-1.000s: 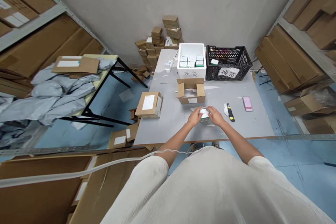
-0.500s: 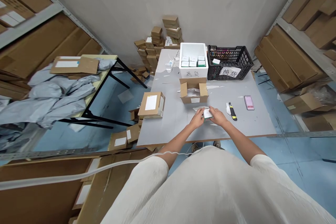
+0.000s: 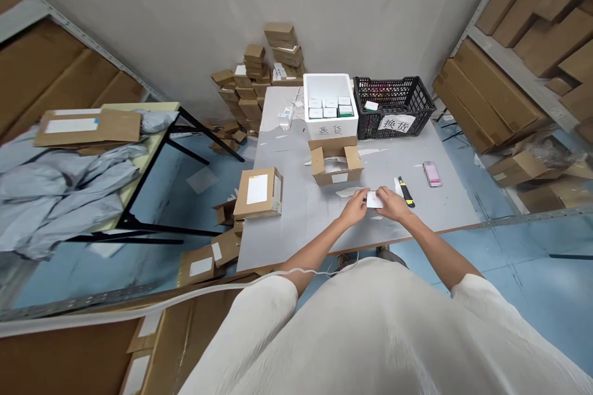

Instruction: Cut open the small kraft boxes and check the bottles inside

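Between my two hands, above the front part of the table, is a small white box [image 3: 374, 200]. My left hand [image 3: 354, 207] grips its left side, and my right hand [image 3: 391, 203] has its right side, fingers closed on it. Just beyond stands an open cardboard box [image 3: 336, 162] with its flaps up and something pale inside. A black and yellow utility knife [image 3: 406, 192] lies to the right of my right hand. Farther right is a pink phone-like item [image 3: 432, 174], blurred out.
A white foam bin [image 3: 330, 129] holding several small white boxes stands at the table's back, beside a black crate [image 3: 393, 124]. A closed carton [image 3: 257, 193] sits on the table's left. Grey bags [image 3: 65, 179] cover a side table; a white cable [image 3: 208, 287] crosses in front.
The view has turned slightly to the right, so the table's things appear farther left. Both hands keep hold of the white box, whose top now faces the camera more fully.
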The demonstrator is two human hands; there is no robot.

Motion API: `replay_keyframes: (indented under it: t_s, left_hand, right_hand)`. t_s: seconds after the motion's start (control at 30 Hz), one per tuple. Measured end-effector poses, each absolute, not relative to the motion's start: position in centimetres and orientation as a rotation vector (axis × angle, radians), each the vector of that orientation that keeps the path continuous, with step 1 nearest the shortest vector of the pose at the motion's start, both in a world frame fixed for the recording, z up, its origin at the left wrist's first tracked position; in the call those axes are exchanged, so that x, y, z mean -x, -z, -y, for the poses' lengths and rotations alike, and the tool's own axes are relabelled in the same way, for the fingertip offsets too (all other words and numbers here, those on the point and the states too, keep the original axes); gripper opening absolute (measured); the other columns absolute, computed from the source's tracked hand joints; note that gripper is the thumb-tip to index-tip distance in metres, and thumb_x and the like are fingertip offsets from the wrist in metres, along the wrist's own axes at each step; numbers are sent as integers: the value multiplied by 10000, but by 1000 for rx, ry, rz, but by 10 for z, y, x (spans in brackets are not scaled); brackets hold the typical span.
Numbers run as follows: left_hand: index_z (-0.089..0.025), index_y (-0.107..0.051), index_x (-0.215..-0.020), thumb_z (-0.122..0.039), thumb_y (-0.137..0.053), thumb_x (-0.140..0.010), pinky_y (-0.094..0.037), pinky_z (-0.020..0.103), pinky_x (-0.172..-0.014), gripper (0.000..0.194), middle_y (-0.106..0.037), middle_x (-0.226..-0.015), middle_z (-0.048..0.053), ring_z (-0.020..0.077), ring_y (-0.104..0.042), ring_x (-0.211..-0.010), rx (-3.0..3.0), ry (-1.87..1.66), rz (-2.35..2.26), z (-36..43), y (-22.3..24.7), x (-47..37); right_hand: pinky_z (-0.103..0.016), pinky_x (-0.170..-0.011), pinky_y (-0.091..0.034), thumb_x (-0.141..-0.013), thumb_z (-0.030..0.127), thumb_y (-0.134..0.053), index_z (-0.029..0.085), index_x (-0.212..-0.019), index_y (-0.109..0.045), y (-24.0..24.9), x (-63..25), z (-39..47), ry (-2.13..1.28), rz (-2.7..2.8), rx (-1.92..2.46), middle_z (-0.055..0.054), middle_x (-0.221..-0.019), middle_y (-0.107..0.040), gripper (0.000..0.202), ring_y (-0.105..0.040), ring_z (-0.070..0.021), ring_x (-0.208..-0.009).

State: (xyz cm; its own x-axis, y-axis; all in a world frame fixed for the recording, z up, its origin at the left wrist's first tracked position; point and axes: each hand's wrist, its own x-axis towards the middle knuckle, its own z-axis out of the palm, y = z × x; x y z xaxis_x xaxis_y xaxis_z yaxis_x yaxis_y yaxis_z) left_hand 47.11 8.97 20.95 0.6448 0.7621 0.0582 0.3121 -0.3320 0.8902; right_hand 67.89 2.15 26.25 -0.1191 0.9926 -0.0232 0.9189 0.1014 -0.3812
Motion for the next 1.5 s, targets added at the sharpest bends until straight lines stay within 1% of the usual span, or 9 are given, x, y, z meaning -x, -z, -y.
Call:
replay_keyframes:
  t_s: [0.13,0.3,0.5,0.63,0.83,1.0,1.17,1.37,1.5]
  left_hand:
    - [-254,-529,-1609,-138,-511,-995,-573,437,-1124,626,-570,-1587,136,250,-710,-1226,-1881,-658,-838,-100,-225,-501]
    - [-259,-491,-1636,-308,-500,-1108,-560,430,-1129,530,-620,-1553,139,261,-685,-1304,-1776,-764,-873,-119,-244,-552]
    - [-227,-512,-1613,-406,-504,-1132,-556,445,-1143,513,-625,-1575,158,282,-668,-1361,-1745,-854,-831,-163,-275,-633]
    - [-251,-519,-1612,-411,-515,-1118,-551,473,-1158,519,-623,-1592,139,295,-642,-1407,-1776,-939,-806,-206,-301,-698]
    - [-291,-506,-1634,-366,-588,-1056,-537,492,-1183,589,-600,-1626,114,298,-624,-1437,-1821,-996,-806,-267,-325,-780]
    - [-303,-455,-1676,-263,-563,-1012,-524,515,-1194,673,-554,-1673,105,299,-609,-1460,-1846,-947,-814,-303,-325,-821]
    - [-304,-464,-1666,-211,-554,-988,-548,504,-1163,690,-532,-1680,118,296,-617,-1438,-1829,-978,-899,-330,-314,-836]
    - [-303,-530,-1601,-200,-563,-978,-606,441,-1048,632,-568,-1603,124,275,-670,-1339,-1794,-998,-1005,-360,-296,-823]
    - [-289,-545,-1570,-218,-559,-994,-606,424,-1038,580,-562,-1593,132,260,-678,-1312,-1784,-1012,-1050,-377,-285,-810]
  right_hand:
    - [-341,-755,-482,-903,296,-778,248,-1224,-625,-275,-712,-34,-384,2113,1893,-123,-1318,-665,358,-665,-300,-1029]
    - [-330,-750,-471,-897,284,-756,250,-1247,-616,-294,-770,-64,-364,2100,1845,-121,-1348,-653,378,-657,-294,-1040]
    - [-334,-792,-484,-880,292,-775,231,-1241,-609,-331,-865,-126,-327,2146,1734,-132,-1369,-646,402,-650,-315,-1123]
    - [-354,-822,-508,-895,348,-779,241,-1264,-598,-360,-931,-176,-276,2155,1659,-124,-1302,-664,425,-642,-330,-1137]
    - [-394,-871,-539,-916,424,-750,251,-1284,-593,-394,-1014,-246,-120,2100,1524,-123,-1299,-660,435,-630,-339,-1165]
    - [-434,-917,-562,-959,465,-709,255,-1274,-585,-403,-1062,-295,-59,2088,1488,-147,-1389,-634,399,-606,-360,-1249]
    - [-459,-981,-572,-968,458,-692,254,-1261,-569,-396,-1078,-344,-14,2046,1479,-158,-1417,-621,378,-591,-364,-1316]
    - [-506,-1017,-582,-966,446,-683,265,-1254,-558,-377,-1078,-414,-4,1921,1483,-144,-1391,-616,363,-591,-364,-1303]
    - [-516,-1032,-567,-969,467,-677,263,-1274,-538,-370,-1076,-468,5,1858,1510,-134,-1377,-594,393,-569,-358,-1297]
